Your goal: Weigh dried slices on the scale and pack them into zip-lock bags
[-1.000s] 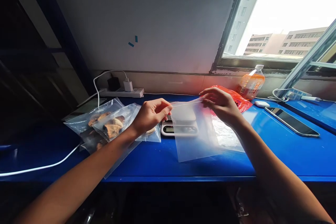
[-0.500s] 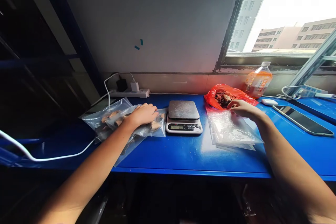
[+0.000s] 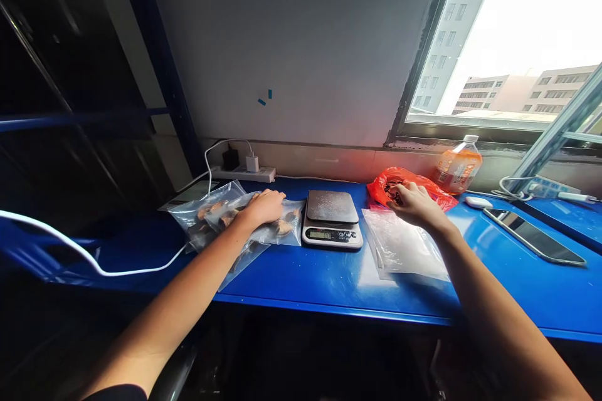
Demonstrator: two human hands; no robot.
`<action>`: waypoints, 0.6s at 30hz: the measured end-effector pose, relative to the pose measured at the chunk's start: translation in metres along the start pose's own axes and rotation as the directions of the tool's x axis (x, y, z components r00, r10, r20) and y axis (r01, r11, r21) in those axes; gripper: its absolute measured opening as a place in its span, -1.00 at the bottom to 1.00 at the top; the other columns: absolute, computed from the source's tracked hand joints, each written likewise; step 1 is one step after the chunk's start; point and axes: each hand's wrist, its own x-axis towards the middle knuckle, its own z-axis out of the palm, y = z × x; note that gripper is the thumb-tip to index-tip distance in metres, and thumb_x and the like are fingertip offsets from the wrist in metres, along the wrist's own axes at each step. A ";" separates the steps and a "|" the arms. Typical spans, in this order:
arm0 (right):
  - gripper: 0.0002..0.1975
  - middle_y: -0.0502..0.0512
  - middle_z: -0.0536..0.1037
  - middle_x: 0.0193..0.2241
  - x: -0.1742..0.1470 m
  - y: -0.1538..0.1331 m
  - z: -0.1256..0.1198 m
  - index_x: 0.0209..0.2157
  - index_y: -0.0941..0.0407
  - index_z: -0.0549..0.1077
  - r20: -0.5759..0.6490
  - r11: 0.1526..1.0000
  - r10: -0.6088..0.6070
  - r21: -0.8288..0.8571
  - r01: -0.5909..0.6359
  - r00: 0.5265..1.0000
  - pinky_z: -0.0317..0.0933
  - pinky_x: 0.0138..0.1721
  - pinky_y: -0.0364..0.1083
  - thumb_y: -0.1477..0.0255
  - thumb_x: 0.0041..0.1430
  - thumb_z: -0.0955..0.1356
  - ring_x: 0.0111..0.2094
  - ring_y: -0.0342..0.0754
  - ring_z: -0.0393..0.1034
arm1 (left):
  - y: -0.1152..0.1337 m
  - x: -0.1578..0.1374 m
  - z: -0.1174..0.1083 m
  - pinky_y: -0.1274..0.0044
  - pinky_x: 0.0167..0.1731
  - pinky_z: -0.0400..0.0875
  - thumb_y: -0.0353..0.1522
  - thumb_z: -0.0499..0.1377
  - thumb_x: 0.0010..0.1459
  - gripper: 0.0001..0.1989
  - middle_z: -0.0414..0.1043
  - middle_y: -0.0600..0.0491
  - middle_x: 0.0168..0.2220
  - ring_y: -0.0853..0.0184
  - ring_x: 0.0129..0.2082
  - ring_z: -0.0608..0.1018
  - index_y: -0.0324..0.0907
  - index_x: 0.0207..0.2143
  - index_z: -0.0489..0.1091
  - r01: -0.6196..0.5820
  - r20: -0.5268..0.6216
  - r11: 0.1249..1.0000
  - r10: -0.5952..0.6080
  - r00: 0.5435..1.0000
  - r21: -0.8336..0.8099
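My left hand point(image 3: 267, 207) lies on a clear plastic bag point(image 3: 292, 225) of brown dried pieces, fingers stretched out loosely over it. More clear bags point(image 3: 188, 207) overlap beneath and to its left. A kitchen scale point(image 3: 332, 208) with a bare, dusty metal plate and a lit display stands between my hands. At the mouth of a red plastic bag point(image 3: 431, 186), my right hand point(image 3: 416, 202) bends its fingers down among dark brown dried pieces point(image 3: 391, 187). Its fingertips are partly hidden. Flat clear bags point(image 3: 399, 250) lie below that hand.
Behind the red bag stands a bottle of orange drink point(image 3: 458, 166). A phone point(image 3: 536, 237) and a small white case point(image 3: 478, 202) are at the right. A power strip point(image 3: 242, 173) with a charger sits against the wall, and a white cable point(image 3: 136, 272) loops at the left.
My right hand has moved left and further over the red bag's opening, its fingers bending in among the pieces. My left hand stays on the bags. The view has shifted slightly.
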 end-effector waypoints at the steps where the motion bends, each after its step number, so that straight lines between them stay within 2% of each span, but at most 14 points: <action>1: -0.56 0.30 0.39 -0.04 -0.003 -0.009 -0.004 -0.01 0.11 0.40 -0.022 1.000 -0.004 -0.030 0.004 1.000 0.18 0.00 0.14 0.16 0.18 0.23 0.01 0.23 0.26 | -0.001 0.001 0.000 0.39 0.08 0.27 -0.45 -0.03 0.17 -0.53 0.35 -0.11 0.16 0.16 0.17 0.37 -0.17 0.14 0.30 -0.007 0.013 1.000 0.007 1.000 -0.007; 3: -0.56 0.29 0.41 -0.05 -0.010 -0.025 -0.010 -0.01 0.10 0.40 -0.038 0.997 -0.069 -0.042 0.068 0.997 0.18 0.00 0.15 0.15 0.19 0.23 0.00 0.23 0.27 | -0.001 0.001 0.000 0.42 0.09 0.27 -0.48 0.00 0.12 -0.47 0.33 -0.09 0.18 0.19 0.17 0.37 -0.15 0.17 0.26 -0.022 0.036 1.000 0.022 0.999 -0.017; 6: -0.57 0.25 0.46 -0.06 -0.019 -0.043 -0.015 0.02 0.09 0.40 0.055 0.964 -0.260 0.077 0.255 0.964 0.19 0.02 0.12 0.16 0.20 0.25 0.01 0.20 0.31 | -0.001 0.000 0.000 0.40 0.11 0.25 -0.48 0.01 0.10 -0.44 0.32 -0.09 0.18 0.19 0.17 0.36 -0.16 0.19 0.24 -0.032 0.034 0.999 0.033 0.999 -0.021; 8: -0.57 0.24 0.49 -0.06 -0.021 -0.047 -0.015 0.03 0.07 0.41 0.118 0.938 -0.329 0.152 0.310 0.937 0.20 0.03 0.11 0.18 0.20 0.26 0.02 0.18 0.33 | -0.001 -0.001 0.000 0.39 0.11 0.25 -0.47 0.01 0.10 -0.44 0.32 -0.07 0.18 0.18 0.17 0.36 -0.15 0.19 0.24 -0.029 0.008 0.999 0.030 1.000 -0.020; 10: -0.56 0.25 0.50 -0.05 -0.021 -0.048 -0.012 0.05 0.07 0.41 0.159 0.936 -0.331 0.180 0.302 0.930 0.22 0.02 0.09 0.18 0.20 0.27 0.02 0.19 0.35 | 0.000 -0.003 0.000 0.40 0.10 0.26 -0.46 0.01 0.12 -0.47 0.34 -0.04 0.16 0.19 0.15 0.37 -0.12 0.17 0.26 -0.020 -0.029 1.000 0.020 0.999 -0.020; 15: -0.51 0.29 0.51 -0.04 -0.020 -0.042 -0.002 0.10 0.15 0.37 0.307 0.963 -0.241 0.194 0.188 0.921 0.28 -0.03 0.03 0.20 0.21 0.26 -0.05 0.14 0.44 | 0.003 -0.004 0.000 0.40 0.08 0.26 -0.39 -0.01 0.20 -0.65 0.42 -0.01 0.07 0.19 0.09 0.41 -0.08 0.00 0.40 0.002 -0.134 0.999 -0.007 0.991 -0.036; 18: -0.50 0.35 0.49 -0.02 -0.019 -0.040 0.002 0.09 0.20 0.39 0.336 0.972 -0.217 0.160 0.171 0.917 0.27 -0.02 0.03 0.21 0.21 0.26 -0.04 0.16 0.44 | 0.004 -0.004 -0.001 0.39 0.01 0.31 -0.40 0.02 0.18 -0.70 0.47 0.01 0.00 0.18 0.02 0.47 -0.08 -0.08 0.42 0.008 -0.181 0.998 -0.020 0.983 -0.065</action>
